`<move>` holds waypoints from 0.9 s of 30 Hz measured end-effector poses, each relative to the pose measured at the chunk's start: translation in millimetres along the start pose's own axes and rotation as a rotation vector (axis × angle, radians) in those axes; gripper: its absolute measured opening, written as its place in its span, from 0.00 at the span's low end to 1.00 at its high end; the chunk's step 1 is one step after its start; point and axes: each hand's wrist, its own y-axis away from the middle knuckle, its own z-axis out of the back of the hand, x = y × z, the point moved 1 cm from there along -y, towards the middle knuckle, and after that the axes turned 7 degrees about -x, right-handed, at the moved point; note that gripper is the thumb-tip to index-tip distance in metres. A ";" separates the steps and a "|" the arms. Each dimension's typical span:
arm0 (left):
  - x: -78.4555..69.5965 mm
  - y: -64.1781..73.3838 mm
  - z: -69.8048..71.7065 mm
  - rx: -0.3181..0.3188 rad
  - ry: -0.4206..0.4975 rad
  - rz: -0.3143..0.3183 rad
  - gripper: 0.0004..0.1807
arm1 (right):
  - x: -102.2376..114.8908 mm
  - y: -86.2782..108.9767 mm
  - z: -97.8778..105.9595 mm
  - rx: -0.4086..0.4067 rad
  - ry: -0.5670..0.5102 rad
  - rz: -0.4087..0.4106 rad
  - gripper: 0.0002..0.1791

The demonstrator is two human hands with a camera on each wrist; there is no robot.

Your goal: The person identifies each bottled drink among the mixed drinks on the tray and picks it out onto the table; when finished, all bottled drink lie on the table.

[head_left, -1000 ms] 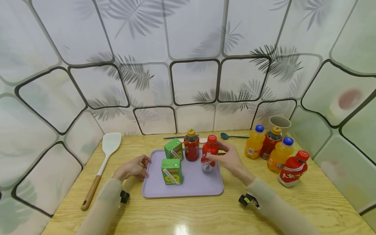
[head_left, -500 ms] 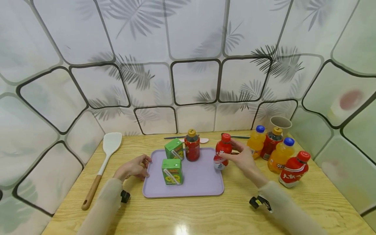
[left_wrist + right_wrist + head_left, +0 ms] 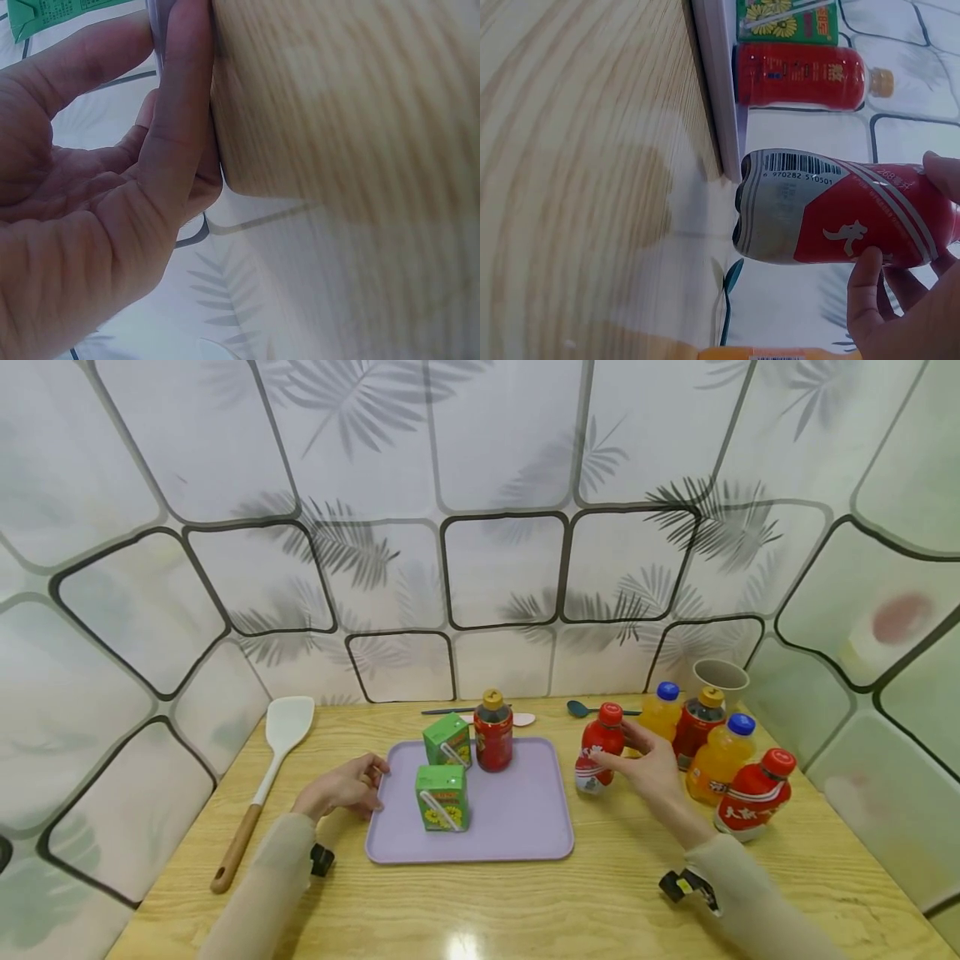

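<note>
My right hand (image 3: 654,775) grips a small red-and-white drink bottle (image 3: 600,750) with a red cap, just right of the tray. The bottle leans slightly; in the right wrist view its base, beside the barcode, hangs off the tabletop. At the left, my left hand (image 3: 347,787) pinches the rim of the lilac tray (image 3: 517,831) between thumb and fingers. Two green drink cartons (image 3: 442,802) with straws stand on that tray. Behind them, near its back edge, is a dark red bottle (image 3: 494,735) with a gold cap.
At the right stand two orange drink bottles (image 3: 718,768), a dark gold-capped bottle (image 3: 697,727), another red bottle (image 3: 752,797) and a beige cup (image 3: 720,674). A white spatula (image 3: 281,735) lies at the left. A teal spoon (image 3: 581,709) and a pink spoon (image 3: 523,719) lie at the back.
My right hand has carried the red-and-white bottle rightward, from over the tray's right part to beyond its right edge. The left hand has stayed at the tray's rim.
</note>
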 end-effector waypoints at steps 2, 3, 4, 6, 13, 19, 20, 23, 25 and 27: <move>-0.6 0.3 0.0 0.002 -0.001 -0.001 0.31 | -1.4 0.3 4.2 -0.004 -0.005 -0.011 0.46; -0.9 0.4 0.0 0.001 -0.002 0.001 0.31 | -1.9 0.6 6.3 -0.009 -0.004 -0.016 0.47; -1.2 0.4 0.1 0.001 -0.003 0.003 0.31 | -2.8 0.7 8.6 -0.013 0.005 -0.021 0.48; -1.8 0.3 0.4 -0.002 -0.009 0.005 0.31 | -4.1 1.3 12.9 -0.025 0.016 -0.027 0.49; -3.8 0.2 -0.1 0.001 0.002 0.009 0.32 | -12.4 5.4 27.4 -0.073 0.086 -0.039 0.49; -3.4 0.8 -0.2 -0.004 -0.003 0.007 0.32 | -17.6 6.8 35.5 -0.087 0.069 -0.020 0.47; -3.3 1.0 0.0 -0.007 -0.002 0.005 0.32 | -18.0 6.6 36.6 -0.087 0.062 -0.016 0.48; -2.6 2.2 0.3 -0.004 0.003 0.006 0.33 | -19.8 6.9 40.7 -0.090 0.075 -0.017 0.49; -2.0 1.9 0.2 -0.003 0.004 0.005 0.33 | -20.8 7.0 43.9 -0.096 0.099 -0.016 0.50; -1.7 0.3 -0.3 0.000 0.006 0.006 0.32 | -21.1 7.6 48.0 -0.110 0.121 -0.020 0.50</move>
